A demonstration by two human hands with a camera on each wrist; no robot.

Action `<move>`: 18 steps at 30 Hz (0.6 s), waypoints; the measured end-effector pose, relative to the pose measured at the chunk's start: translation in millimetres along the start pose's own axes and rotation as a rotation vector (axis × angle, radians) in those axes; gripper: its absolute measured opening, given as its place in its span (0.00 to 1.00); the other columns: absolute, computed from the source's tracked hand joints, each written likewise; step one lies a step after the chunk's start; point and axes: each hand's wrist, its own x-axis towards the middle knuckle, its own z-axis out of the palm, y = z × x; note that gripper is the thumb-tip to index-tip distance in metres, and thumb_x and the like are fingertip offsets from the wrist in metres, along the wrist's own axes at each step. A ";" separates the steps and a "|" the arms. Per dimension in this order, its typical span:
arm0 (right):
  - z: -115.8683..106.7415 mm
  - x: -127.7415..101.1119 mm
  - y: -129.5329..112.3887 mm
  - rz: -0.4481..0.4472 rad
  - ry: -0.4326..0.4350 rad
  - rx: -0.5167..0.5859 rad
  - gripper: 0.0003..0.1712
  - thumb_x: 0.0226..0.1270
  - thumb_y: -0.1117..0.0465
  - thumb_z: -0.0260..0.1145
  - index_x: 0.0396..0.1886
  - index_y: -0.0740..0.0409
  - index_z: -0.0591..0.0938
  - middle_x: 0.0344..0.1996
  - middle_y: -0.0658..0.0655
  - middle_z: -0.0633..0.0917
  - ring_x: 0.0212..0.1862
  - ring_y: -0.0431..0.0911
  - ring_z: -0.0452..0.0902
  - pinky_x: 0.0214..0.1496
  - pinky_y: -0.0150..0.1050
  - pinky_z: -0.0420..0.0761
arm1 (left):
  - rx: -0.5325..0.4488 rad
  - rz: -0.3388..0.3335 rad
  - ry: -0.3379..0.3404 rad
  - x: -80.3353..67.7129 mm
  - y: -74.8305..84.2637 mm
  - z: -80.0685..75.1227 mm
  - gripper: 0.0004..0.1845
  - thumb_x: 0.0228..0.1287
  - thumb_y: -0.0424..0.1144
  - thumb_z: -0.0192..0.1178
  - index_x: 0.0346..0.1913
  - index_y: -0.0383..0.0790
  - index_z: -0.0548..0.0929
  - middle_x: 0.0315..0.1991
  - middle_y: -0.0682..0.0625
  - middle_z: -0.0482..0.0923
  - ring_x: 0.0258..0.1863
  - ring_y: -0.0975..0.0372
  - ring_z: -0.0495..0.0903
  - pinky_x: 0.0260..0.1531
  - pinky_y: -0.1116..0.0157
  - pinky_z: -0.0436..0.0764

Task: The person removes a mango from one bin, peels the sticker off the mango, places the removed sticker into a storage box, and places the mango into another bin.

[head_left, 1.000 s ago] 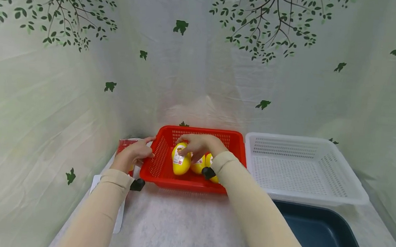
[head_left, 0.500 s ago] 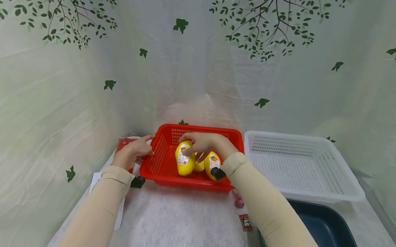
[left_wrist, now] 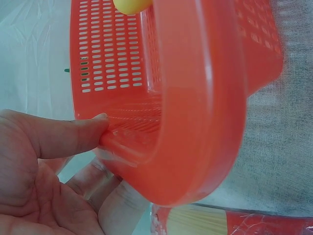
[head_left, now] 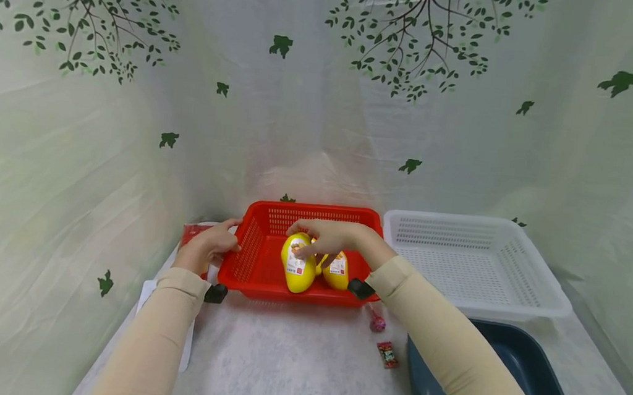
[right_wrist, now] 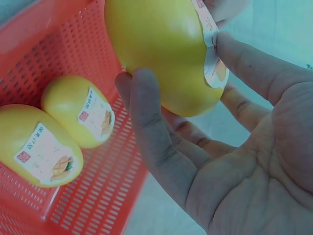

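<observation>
In the head view, my right hand [head_left: 338, 236] grips a yellow mango-shaped container [head_left: 299, 275] with a white label, over the red basket [head_left: 248, 285]. The right wrist view shows the thumb on the label side of this held container [right_wrist: 161, 49] and the fingers around its other side. Two more such containers lie side by side in the basket, one nearer [right_wrist: 29, 142] and one farther [right_wrist: 71, 98]. My left hand [head_left: 209, 248] holds the basket's left end; in the left wrist view its thumb presses the rim [left_wrist: 132, 147], with fingers underneath.
A white basket [head_left: 542, 302] stands to the right, with a dark blue tray [head_left: 532, 363] in front of it, partly behind my right sleeve. A pink lollipop [head_left: 377, 322] and a small wrapped sweet [head_left: 388, 355] lie on the table. A red packet [head_left: 193, 232] is beside my left hand.
My right hand has shifted slightly right with the held container. The right forearm has swung right, uncovering the lollipop and the wrapped sweet. The left hand keeps its hold on the basket.
</observation>
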 end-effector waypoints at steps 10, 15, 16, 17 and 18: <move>9.1 -27.6 6.5 -0.058 0.026 -0.041 0.31 0.75 0.53 0.73 0.74 0.40 0.73 0.61 0.55 0.79 0.54 0.51 0.83 0.48 0.45 0.93 | -0.009 -0.009 -0.007 5.0 -3.4 -0.3 0.46 0.75 0.25 0.50 0.89 0.51 0.43 0.69 0.30 0.66 0.48 0.47 0.83 0.45 0.53 0.92; 17.2 -41.9 10.6 -0.067 0.039 -0.038 0.31 0.74 0.53 0.73 0.72 0.37 0.74 0.61 0.53 0.79 0.57 0.51 0.82 0.48 0.45 0.93 | -0.009 -0.011 -0.014 5.6 -4.1 -1.6 0.46 0.75 0.25 0.51 0.89 0.50 0.43 0.69 0.30 0.66 0.49 0.46 0.82 0.48 0.51 0.92; 19.4 -45.4 11.1 -0.066 0.043 -0.035 0.31 0.74 0.53 0.74 0.72 0.37 0.74 0.61 0.53 0.80 0.58 0.53 0.82 0.48 0.45 0.93 | -0.009 -0.010 -0.015 5.2 -4.1 -1.5 0.46 0.76 0.25 0.52 0.89 0.50 0.44 0.68 0.30 0.66 0.48 0.46 0.83 0.49 0.51 0.92; 21.6 -48.9 11.6 -0.063 0.045 -0.033 0.32 0.74 0.53 0.74 0.73 0.36 0.74 0.61 0.53 0.79 0.57 0.53 0.82 0.48 0.45 0.93 | -0.008 -0.009 -0.012 4.8 -4.4 -1.3 0.46 0.76 0.26 0.53 0.89 0.50 0.44 0.68 0.30 0.66 0.48 0.46 0.83 0.49 0.51 0.92; 23.8 -52.5 12.4 -0.067 0.048 -0.035 0.32 0.74 0.53 0.74 0.73 0.36 0.74 0.60 0.53 0.80 0.57 0.53 0.82 0.47 0.45 0.92 | -0.008 -0.008 -0.009 3.7 -4.2 -1.1 0.47 0.76 0.26 0.54 0.89 0.50 0.44 0.68 0.30 0.67 0.48 0.46 0.83 0.50 0.50 0.92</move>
